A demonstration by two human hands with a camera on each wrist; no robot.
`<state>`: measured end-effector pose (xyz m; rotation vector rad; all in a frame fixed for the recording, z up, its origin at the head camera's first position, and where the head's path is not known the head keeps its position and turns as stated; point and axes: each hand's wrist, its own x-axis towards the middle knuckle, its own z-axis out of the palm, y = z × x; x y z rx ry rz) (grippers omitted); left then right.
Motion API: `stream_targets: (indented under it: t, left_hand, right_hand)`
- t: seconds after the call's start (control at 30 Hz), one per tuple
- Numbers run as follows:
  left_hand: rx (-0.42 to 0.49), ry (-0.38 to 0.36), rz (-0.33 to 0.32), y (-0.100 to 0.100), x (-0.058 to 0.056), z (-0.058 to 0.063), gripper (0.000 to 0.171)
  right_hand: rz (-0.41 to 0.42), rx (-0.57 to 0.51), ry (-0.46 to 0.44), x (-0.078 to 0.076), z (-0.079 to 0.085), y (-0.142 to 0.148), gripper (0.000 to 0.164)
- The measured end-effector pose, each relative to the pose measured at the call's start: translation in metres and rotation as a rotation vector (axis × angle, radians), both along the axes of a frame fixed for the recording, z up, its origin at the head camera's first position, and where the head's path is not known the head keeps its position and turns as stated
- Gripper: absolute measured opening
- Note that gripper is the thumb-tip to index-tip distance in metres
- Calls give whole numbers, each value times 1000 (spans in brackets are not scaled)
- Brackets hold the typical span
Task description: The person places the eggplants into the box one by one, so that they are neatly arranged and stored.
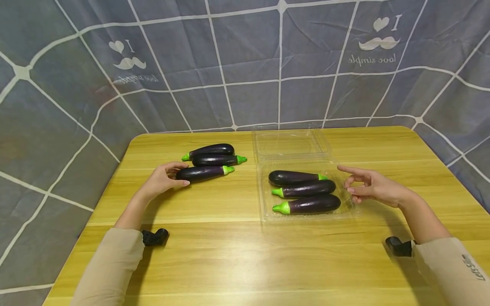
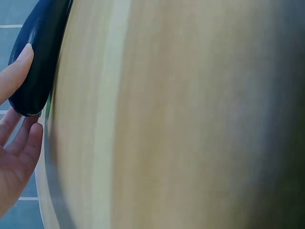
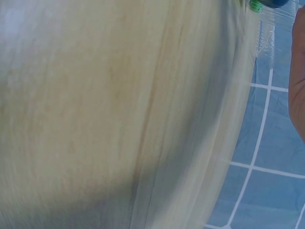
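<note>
At the left, my left hand pinches the blunt end of a dark purple eggplant, thumb on the near side and fingers on the far side. In the left wrist view, the thumb lies along this eggplant. Two more eggplants lie side by side just behind it. My right hand hovers by the right edge of a clear plastic clamshell box, index finger extended, the others loosely bent, holding nothing. Three eggplants lie in its base, green stems pointing different ways.
The clamshell's transparent lid is folded back toward the rear of the wooden table. A grey curtain with white lines hangs behind and beside the table. Black wrist devices stick out from both sleeves.
</note>
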<state>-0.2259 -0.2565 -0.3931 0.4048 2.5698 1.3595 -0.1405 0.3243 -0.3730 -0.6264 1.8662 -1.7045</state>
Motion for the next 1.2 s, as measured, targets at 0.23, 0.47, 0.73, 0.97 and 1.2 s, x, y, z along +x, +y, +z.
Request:
stream_targets:
  t: [0.23,0.47,0.73,0.97,1.2]
  left_hand:
    - [-14,5,4,-1,0,-1,57]
    - [-8,-1,16,-1,0,-1,55]
    - [7,-20,36,-3,2,-1,55]
    - [19,-25,55,-3,6,4,57]
    - [22,-4,37,0,11,10,57]
  right_hand:
    - [1,8,5,1,2,-1,66]
    - [-3,8,6,1,2,-2,66]
    - [-16,1,-14,0,0,0,66]
    - [-33,41,3,-1,2,-1,66]
    - [-27,40,4,0,2,-1,65]
